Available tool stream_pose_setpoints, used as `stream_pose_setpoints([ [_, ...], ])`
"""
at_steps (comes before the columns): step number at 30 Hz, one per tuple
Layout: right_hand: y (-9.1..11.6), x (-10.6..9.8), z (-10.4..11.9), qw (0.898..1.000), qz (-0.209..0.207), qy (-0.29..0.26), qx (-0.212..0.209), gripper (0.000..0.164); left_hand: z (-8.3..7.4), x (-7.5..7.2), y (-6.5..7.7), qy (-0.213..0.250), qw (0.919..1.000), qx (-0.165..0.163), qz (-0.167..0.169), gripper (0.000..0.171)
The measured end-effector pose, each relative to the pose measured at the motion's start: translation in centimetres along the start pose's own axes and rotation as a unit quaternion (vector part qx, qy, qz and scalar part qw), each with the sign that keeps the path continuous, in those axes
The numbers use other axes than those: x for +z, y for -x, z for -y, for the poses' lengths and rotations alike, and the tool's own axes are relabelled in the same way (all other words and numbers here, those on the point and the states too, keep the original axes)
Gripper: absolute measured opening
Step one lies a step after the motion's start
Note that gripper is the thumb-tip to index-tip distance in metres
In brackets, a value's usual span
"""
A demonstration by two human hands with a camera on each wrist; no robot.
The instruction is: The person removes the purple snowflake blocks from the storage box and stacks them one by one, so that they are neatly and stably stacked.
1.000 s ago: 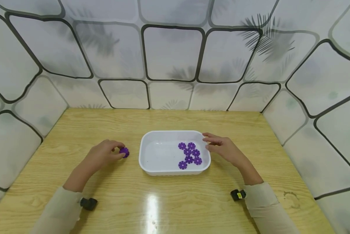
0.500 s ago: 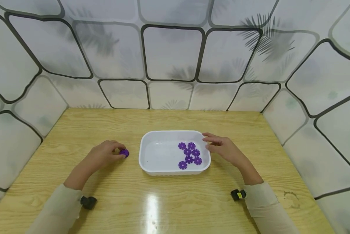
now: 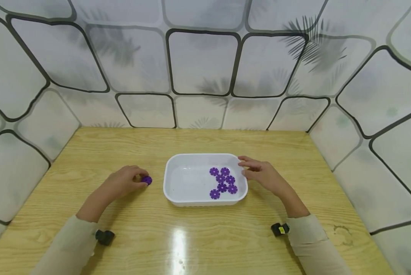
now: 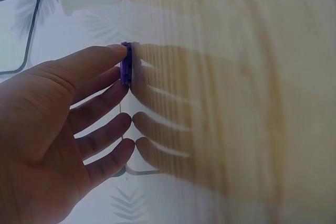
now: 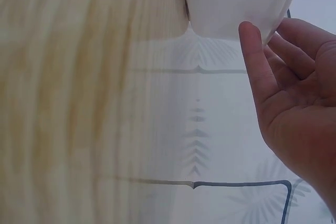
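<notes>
Low at the table surface, my left hand point(image 3: 124, 181) pinches a purple flower-shaped plastic disc point(image 3: 146, 180) between thumb and fingertips, left of the white tray point(image 3: 185, 200). In the left wrist view the disc point(image 4: 126, 65) is seen edge-on, flat along the tabletop, with the thumb at one end; the other fingers are spread beside it. My right hand point(image 3: 265, 177) rests its fingertips on the tray's right-hand rim. In the right wrist view, one fingertip touches the tray's outer wall point(image 5: 231, 3) and the other fingers lie along the rim, fairly straight.
Several purple flower discs point(image 3: 220, 178) lie flat in the right half of the tray. The wooden table point(image 3: 143, 233) meets patterned walls point(image 3: 202, 61) at the back and both sides. A black wrist camera point(image 3: 104, 237) sits at the left cuff.
The purple disc in my left hand has tipped from facing the head camera to lying flatter, and the hand has shifted very slightly. My right hand and the tray have stayed put.
</notes>
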State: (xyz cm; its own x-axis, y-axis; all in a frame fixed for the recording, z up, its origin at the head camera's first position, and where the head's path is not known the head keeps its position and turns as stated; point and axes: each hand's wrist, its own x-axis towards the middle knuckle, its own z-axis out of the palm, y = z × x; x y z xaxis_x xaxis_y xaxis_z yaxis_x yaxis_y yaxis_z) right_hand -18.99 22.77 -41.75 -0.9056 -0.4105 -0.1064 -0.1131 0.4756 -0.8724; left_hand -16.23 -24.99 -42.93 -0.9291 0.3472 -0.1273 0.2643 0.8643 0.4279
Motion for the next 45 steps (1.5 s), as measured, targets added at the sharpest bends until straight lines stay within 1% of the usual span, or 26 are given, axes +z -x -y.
stream_pose_setpoints([
  [7,0.0,0.0,0.1,1.000,0.006,-0.005,-0.005,0.046,0.1,0.1,0.0,0.012,0.9999,-0.010,0.004,0.034],
  [13,-0.1,0.0,0.1,1.000,0.006,-0.002,-0.006,0.046,0.4,-0.1,0.0,0.017,0.9994,-0.026,0.012,0.047],
  [17,-0.1,0.0,0.1,1.000,0.007,-0.005,-0.009,0.046,-0.2,-0.6,0.3,0.027,0.9991,-0.032,0.006,0.051],
  [20,-0.1,0.0,0.1,1.000,0.009,-0.012,-0.010,0.046,-1.2,-1.3,0.3,0.042,0.9989,-0.017,-0.011,0.049],
  [24,-0.1,-0.1,0.1,1.000,0.009,-0.014,-0.013,0.046,-2.8,-2.0,-0.3,0.063,0.9974,0.014,-0.032,0.047],
  [29,0.0,0.0,0.1,1.000,0.010,-0.017,-0.010,0.047,-5.1,-2.7,-1.5,0.085,0.9946,0.046,-0.037,0.045],
  [32,0.0,0.0,0.1,1.000,0.010,-0.022,-0.009,0.046,-6.8,-2.6,-2.3,0.088,0.9933,0.066,-0.035,0.042],
  [35,0.1,-0.1,0.1,1.000,0.009,-0.020,-0.011,0.046,-8.5,-2.2,-3.2,0.087,0.9925,0.083,-0.021,0.040],
  [38,0.1,-0.1,0.1,1.000,0.008,-0.022,-0.012,0.045,-9.9,-1.5,-4.0,0.095,0.9906,0.099,0.001,0.039],
  [42,0.1,-0.1,0.1,1.000,0.010,-0.026,-0.012,0.046,-11.4,-0.4,-4.9,0.129,0.9824,0.131,0.033,0.041],
  [45,0.1,-0.1,0.0,1.000,0.010,-0.022,-0.012,0.047,-12.1,0.6,-5.6,0.140,0.9766,0.156,0.049,0.042],
])
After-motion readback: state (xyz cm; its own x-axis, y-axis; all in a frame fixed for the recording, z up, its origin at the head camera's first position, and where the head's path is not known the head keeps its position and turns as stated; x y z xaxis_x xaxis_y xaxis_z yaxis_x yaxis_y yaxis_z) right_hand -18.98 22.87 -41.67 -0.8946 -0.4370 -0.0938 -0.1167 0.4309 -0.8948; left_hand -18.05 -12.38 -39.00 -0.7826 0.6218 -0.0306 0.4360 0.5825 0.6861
